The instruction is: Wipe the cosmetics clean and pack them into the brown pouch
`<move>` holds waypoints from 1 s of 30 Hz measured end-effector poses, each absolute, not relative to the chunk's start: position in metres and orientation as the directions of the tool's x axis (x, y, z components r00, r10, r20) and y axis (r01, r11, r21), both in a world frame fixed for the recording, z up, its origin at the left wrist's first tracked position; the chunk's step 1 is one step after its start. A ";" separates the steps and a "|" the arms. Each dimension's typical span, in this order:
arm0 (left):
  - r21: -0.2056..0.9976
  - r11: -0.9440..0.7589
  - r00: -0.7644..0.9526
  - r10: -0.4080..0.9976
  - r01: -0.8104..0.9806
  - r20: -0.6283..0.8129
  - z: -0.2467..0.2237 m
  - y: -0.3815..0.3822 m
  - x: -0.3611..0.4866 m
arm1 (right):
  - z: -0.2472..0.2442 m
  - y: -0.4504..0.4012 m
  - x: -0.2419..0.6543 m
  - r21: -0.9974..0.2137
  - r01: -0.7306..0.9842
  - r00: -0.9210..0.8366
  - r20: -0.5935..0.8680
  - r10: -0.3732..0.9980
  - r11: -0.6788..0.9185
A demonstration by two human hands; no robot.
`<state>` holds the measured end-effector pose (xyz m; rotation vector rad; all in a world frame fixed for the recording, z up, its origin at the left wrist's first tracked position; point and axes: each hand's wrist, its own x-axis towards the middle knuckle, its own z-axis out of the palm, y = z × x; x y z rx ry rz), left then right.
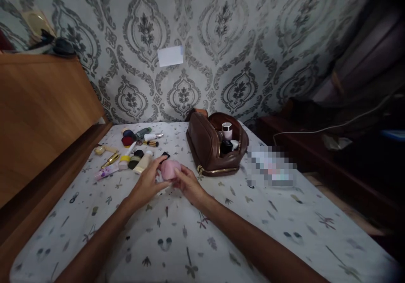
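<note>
A pink, rounded item (pixel 170 170), perhaps a powder puff, is held between my two hands just above the bed cover. My left hand (pixel 148 185) curves around its left side, fingers above and thumb below. On the other side my right hand (pixel 190 185) pinches it with thumb and fingers. Something whitish shows beneath it, too hidden to name. Close to my left hand lies a cream tube (pixel 144 162), with a small black item (pixel 164 156) just beyond my fingers. A brown cosmetic bag (pixel 205 150) stands unzipped to the right, holding a pale bottle (pixel 227 131) with a silver cap.
Several cosmetics lie at the left, among them a gold tube (pixel 110 159), a purple-patterned tube (pixel 106 172) and a dark red round item (pixel 128 141). A blurred-out packet (pixel 272 167) lies right of the bag. A wooden panel (pixel 41 118) borders the left; patterned wall rises behind.
</note>
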<state>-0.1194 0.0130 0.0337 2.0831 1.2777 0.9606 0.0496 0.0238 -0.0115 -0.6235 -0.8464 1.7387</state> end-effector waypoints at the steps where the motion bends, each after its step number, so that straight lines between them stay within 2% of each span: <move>1: 0.756 -0.393 0.297 0.916 0.524 0.270 0.034 0.014 -0.122 | -0.012 0.022 0.052 -0.758 -0.608 -0.326 -0.032 0.945 -0.236; 4: 0.817 -0.331 0.189 0.943 0.471 0.273 0.037 0.017 -0.126 | -0.012 0.019 0.057 -0.683 -0.664 -0.354 -0.072 0.932 -0.305; 8: 0.820 -0.422 -0.020 0.885 0.385 0.465 0.044 0.012 -0.120 | -0.011 0.016 0.056 -0.675 -0.662 -0.361 -0.092 0.928 -0.325; 10: 0.755 -0.518 0.049 0.836 0.402 0.547 0.045 0.007 -0.110 | -0.011 0.014 0.054 -0.698 -0.645 -0.357 -0.083 0.930 -0.310; 12: 0.651 -0.612 0.216 0.782 0.450 0.585 0.043 0.003 -0.098 | -0.011 0.012 0.051 -0.720 -0.639 -0.343 -0.050 0.938 -0.273; 15: 0.583 -0.644 0.335 0.761 0.495 0.556 0.037 0.004 -0.086 | -0.012 0.010 0.050 -0.744 -0.633 -0.321 0.001 0.947 -0.214; 20: 0.710 -0.559 0.236 0.828 0.429 0.509 0.028 0.011 -0.090 | -0.012 0.010 0.049 -0.821 -0.558 -0.280 0.048 0.959 -0.122; 26: 0.772 -0.444 0.184 0.895 0.454 0.406 0.013 0.009 -0.101 | -0.014 0.014 0.048 -0.950 -0.262 -0.073 0.194 0.978 0.169; 30: 0.777 -0.429 0.199 0.903 0.461 0.380 0.007 0.009 -0.101 | -0.018 0.015 0.049 -0.970 -0.106 -0.014 0.222 0.975 0.219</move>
